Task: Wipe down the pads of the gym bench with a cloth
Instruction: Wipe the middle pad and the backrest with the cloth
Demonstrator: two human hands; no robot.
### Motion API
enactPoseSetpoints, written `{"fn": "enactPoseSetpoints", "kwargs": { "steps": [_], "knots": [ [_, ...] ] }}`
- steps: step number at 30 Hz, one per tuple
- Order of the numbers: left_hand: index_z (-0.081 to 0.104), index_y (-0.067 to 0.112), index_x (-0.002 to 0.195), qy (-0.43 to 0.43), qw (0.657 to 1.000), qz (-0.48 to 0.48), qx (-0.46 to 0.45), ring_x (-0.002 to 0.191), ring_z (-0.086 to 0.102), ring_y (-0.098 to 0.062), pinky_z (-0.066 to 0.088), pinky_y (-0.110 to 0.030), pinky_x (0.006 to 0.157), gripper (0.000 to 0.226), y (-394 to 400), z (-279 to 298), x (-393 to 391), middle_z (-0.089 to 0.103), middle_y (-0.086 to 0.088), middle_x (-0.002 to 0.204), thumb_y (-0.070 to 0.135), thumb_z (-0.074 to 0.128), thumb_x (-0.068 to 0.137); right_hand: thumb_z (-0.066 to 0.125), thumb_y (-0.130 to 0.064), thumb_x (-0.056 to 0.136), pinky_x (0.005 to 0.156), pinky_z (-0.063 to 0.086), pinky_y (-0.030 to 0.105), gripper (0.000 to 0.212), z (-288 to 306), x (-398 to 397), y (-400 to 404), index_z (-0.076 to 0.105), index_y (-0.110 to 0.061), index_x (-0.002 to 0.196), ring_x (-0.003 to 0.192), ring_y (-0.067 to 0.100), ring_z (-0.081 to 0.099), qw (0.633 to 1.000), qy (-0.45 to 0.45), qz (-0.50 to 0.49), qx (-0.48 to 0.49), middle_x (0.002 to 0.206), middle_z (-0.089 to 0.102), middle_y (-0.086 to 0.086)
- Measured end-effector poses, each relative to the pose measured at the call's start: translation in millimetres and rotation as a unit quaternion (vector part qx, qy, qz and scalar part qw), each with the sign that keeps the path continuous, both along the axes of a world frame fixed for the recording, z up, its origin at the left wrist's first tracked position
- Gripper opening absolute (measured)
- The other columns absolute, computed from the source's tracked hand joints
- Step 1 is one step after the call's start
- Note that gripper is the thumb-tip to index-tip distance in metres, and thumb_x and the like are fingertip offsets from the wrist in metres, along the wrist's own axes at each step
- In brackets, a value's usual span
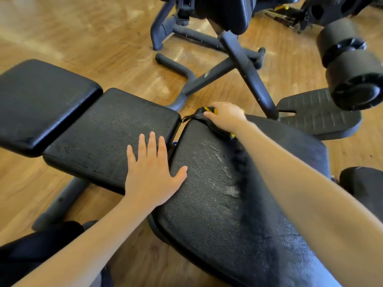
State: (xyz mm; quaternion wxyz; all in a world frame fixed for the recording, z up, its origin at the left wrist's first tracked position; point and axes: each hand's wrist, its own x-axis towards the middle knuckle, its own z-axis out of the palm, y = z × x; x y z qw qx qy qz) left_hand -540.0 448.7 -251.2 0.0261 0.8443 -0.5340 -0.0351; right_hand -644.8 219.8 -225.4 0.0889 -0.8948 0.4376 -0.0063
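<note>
My right hand (226,117) pinches the cloth (215,126) at the large pad's (228,204) far edge. My left hand (152,172) lies spread flat on the middle pad (107,137). Wet streaks show; I judge wiping partly complete.

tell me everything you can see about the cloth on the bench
The cloth is a dark, nearly black rag with bright yellow patches showing at its far end and near the wrist. It looks soft and thin, bunched and crumpled rather than spread flat. It lies at the far top corner of the large pad, by the gap to the middle pad. The right hand lies over it, fingers curled on top, hiding most of it. A thin dark strand trails off its left end.
</note>
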Motion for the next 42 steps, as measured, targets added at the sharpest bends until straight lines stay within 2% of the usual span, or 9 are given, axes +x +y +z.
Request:
{"fn": "enactPoseSetpoints", "kwargs": {
  "steps": [4, 7, 13, 18, 24, 27, 30, 35, 42],
  "knots": [
    [0.003, 0.012, 0.149, -0.006, 1.000, -0.007, 0.006, 0.144, -0.006, -0.029, 0.003, -0.053, 0.114, 0.094, 0.3, -0.7, 2.6, -0.003, -0.010, 0.157, 0.073, 0.010, 0.078, 0.046, -0.049, 0.090, 0.086, 0.042, 0.036, 0.046, -0.5, -22.3, -6.5, 0.052, -0.019, 0.123, 0.114, 0.028, 0.052, 0.999, -0.025, 0.007, 0.021, 0.125, 0.058, 0.007],
    [0.007, 0.011, 0.149, -0.011, 1.000, -0.006, -0.004, 0.144, -0.002, -0.030, 0.005, -0.053, 0.113, 0.097, 0.8, -0.4, 1.3, 0.002, -0.011, 0.157, 0.074, 0.009, 0.075, 0.052, -0.055, 0.085, 0.083, 0.041, 0.034, 0.052, 5.9, -69.2, -18.7, 0.051, -0.022, 0.125, 0.113, 0.029, 0.053, 0.997, -0.035, -0.062, 0.034, 0.123, 0.059, 0.007],
    [0.008, 0.009, 0.149, -0.007, 1.000, 0.000, -0.006, 0.144, -0.001, -0.030, 0.006, -0.054, 0.113, 0.092, -1.1, 1.9, -0.9, 0.003, -0.012, 0.157, 0.070, 0.026, 0.082, 0.051, -0.059, 0.082, 0.077, 0.039, 0.034, 0.058, 4.3, -156.9, -31.8, 0.048, -0.023, 0.127, 0.109, 0.031, 0.053, 0.980, -0.064, -0.181, 0.059, 0.122, 0.059, 0.011],
    [0.008, 0.009, 0.149, -0.016, 1.000, -0.001, -0.008, 0.144, 0.001, -0.031, 0.007, -0.054, 0.113, 0.091, -1.5, 1.4, -2.2, 0.004, -0.012, 0.157, 0.070, 0.026, 0.083, 0.043, -0.056, 0.088, 0.077, 0.043, 0.037, 0.051, 3.0, -129.2, -30.9, 0.052, -0.016, 0.119, 0.104, 0.034, 0.057, 0.983, -0.007, -0.182, 0.005, 0.115, 0.062, 0.014],
    [0.014, 0.008, 0.148, -0.014, 1.000, -0.003, -0.020, 0.144, 0.005, -0.032, 0.009, -0.054, 0.113, 0.089, -1.8, -0.9, -1.2, 0.009, -0.012, 0.157, 0.068, 0.027, 0.084, 0.046, -0.045, 0.090, 0.079, 0.038, 0.038, 0.035, -1.4, -49.8, -6.3, 0.058, -0.012, 0.095, 0.103, 0.034, 0.054, 0.996, -0.019, -0.065, -0.053, 0.106, 0.063, 0.013],
    [0.019, 0.007, 0.147, -0.009, 0.999, -0.003, -0.032, 0.143, 0.010, -0.034, 0.013, -0.056, 0.112, 0.087, -2.2, -1.3, 0.3, 0.015, -0.013, 0.155, 0.068, 0.029, 0.085, 0.049, -0.046, 0.088, 0.072, 0.034, 0.034, 0.029, -3.2, -64.8, -7.3, 0.055, -0.017, 0.089, 0.098, 0.032, 0.055, 0.996, -0.056, -0.052, -0.048, 0.101, 0.063, 0.009],
    [0.022, 0.008, 0.146, -0.008, 1.000, -0.004, -0.027, 0.142, 0.011, -0.034, 0.015, -0.057, 0.111, 0.087, -1.9, -1.9, 0.9, 0.017, -0.012, 0.155, 0.068, 0.029, 0.084, 0.049, -0.049, 0.087, 0.069, 0.038, 0.033, 0.036, -2.5, -98.6, -10.7, 0.059, -0.016, 0.098, 0.096, 0.032, 0.057, 0.991, -0.073, -0.097, -0.061, 0.100, 0.065, 0.009],
    [0.030, 0.013, 0.144, 0.000, 0.999, -0.013, -0.030, 0.142, 0.012, -0.033, 0.013, -0.058, 0.110, 0.095, -1.3, 0.7, -2.0, 0.021, -0.011, 0.154, 0.071, 0.010, 0.071, 0.048, -0.048, 0.088, 0.082, 0.043, 0.039, 0.041, -3.0, -187.2, -15.4, 0.058, -0.017, 0.113, 0.104, 0.034, 0.056, 0.958, -0.136, -0.252, 0.001, 0.110, 0.064, 0.015],
    [0.044, 0.010, 0.136, 0.007, 0.998, -0.015, -0.054, 0.139, 0.022, -0.037, 0.018, -0.062, 0.106, 0.082, -1.9, -3.4, -2.7, 0.031, -0.016, 0.149, 0.063, 0.032, 0.075, 0.049, -0.039, 0.092, 0.076, 0.031, 0.026, 0.046, -18.3, -237.8, -1.8, 0.046, -0.011, 0.128, 0.105, 0.024, 0.052, 0.861, -0.294, -0.404, 0.094, 0.118, 0.056, 0.014]
  ]
}}
